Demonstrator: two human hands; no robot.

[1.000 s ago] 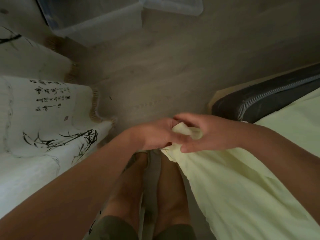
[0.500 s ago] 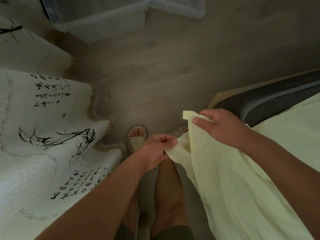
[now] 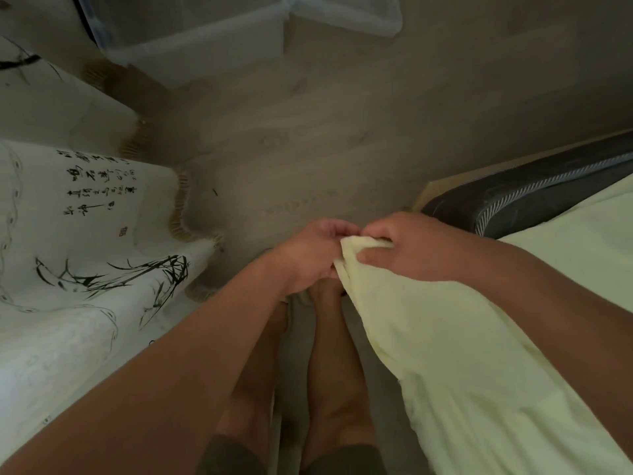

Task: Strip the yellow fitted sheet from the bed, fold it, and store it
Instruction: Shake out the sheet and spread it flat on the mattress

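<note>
Clearly the yellow fitted sheet (image 3: 462,354) is soft and light. Both hands, the left hand (image 3: 308,255) and the right hand (image 3: 404,250), pinch one bunched corner together, which seems the best hold.

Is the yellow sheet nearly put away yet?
Not yet. The mattress corner is already bare, so stripping has started. The left hand and right hand pinch a corner of the yellow sheet together. Folding and storing remain; the clear bins wait on the floor.

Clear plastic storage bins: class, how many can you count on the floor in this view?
2. One clear plastic storage bin sits top left; a second clear plastic bin sits beside it, top centre. Both are cropped by the frame, so more may be hidden.
</note>
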